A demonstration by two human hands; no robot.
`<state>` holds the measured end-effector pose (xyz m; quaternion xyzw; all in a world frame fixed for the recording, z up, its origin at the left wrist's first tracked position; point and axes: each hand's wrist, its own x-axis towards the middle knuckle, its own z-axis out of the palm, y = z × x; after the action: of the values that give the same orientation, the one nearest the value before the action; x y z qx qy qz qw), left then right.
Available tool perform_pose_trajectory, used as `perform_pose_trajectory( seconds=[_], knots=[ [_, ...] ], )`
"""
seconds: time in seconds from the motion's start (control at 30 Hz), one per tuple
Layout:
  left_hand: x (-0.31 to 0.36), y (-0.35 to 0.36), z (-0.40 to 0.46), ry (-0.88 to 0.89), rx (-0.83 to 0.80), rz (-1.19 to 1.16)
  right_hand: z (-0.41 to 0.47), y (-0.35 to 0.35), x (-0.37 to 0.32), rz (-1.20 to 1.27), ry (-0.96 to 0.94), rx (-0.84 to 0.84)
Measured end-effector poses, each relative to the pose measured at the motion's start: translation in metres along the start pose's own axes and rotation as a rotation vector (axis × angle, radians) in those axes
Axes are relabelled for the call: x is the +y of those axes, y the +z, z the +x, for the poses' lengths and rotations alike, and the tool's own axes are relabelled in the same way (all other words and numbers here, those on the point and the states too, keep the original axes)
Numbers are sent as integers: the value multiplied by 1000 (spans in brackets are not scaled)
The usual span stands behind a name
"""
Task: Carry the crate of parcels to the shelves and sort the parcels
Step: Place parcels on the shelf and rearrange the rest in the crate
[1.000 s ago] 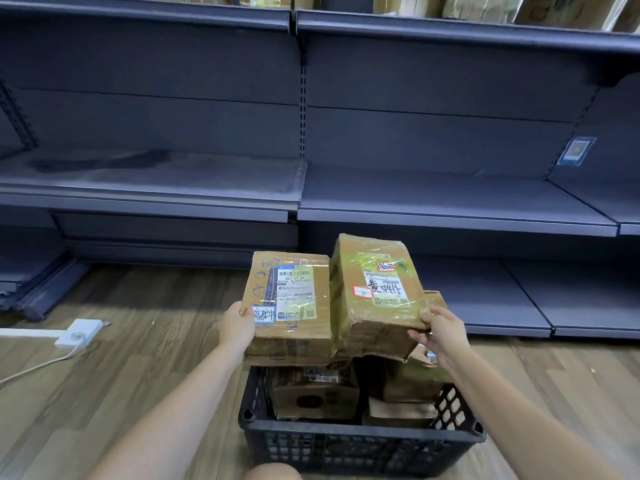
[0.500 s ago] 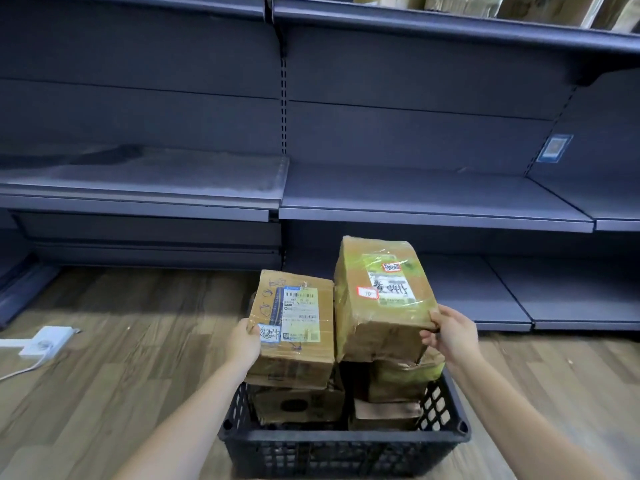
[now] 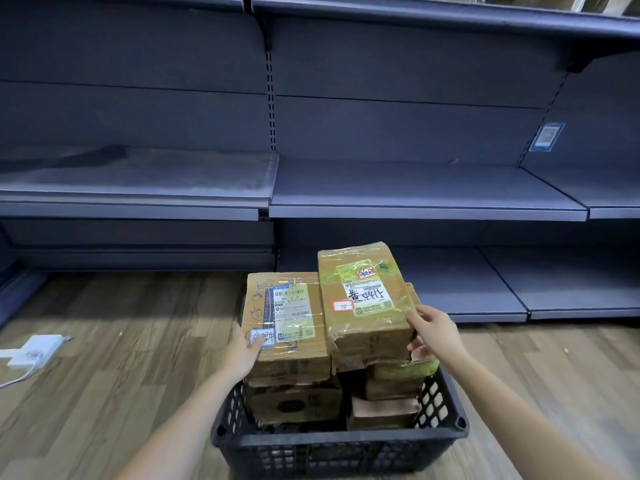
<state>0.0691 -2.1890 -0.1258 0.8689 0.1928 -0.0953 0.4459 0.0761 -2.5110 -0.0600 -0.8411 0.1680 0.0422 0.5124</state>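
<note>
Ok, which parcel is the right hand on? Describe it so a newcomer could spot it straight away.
Find the black crate on the wood floor before the shelves; two parcels sit on top of its load. The right hand grips the right-hand parcel, the taller one. Unlike its neighbour, which the left hand grips, it has yellow-green tape, black handwriting and a red-edged "10" sticker.

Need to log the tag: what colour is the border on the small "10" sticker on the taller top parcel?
Red border on white sticker, clearest in the head view.
</note>
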Motion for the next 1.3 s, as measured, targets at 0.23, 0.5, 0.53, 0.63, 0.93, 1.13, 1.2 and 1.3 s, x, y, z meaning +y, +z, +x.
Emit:
perform_pose_trajectory(
  seconds=[0.23, 0.5, 0.53, 0.63, 0.93, 1.13, 1.2, 1.3],
  knots=[
    [-1, -3, -1, 21, 56, 33, -8, 5, 11, -18, 21, -97],
    [4, -7, -3, 164, 81, 307, 5, 3, 18, 106, 49, -33],
    [7, -7, -1, 203, 84, 363, 6, 3, 16, 96, -17, -14],
    [22, 0, 3, 300, 98, 506, 10, -1, 4, -39, -290, 91],
    [47, 30, 12, 438, 23, 936, 38, 36, -47, -1096, -680, -131],
    [37, 41, 17, 401, -17, 973, 44, 52, -31, -1087, -671, -110],
    [34, 42, 18, 408, -7, 965, 46, 52, -29, -1072, -678, -105],
    [34, 41, 20, 414, -1, 937, 46, 52, -28, -1087, -667, -124]
  ],
)
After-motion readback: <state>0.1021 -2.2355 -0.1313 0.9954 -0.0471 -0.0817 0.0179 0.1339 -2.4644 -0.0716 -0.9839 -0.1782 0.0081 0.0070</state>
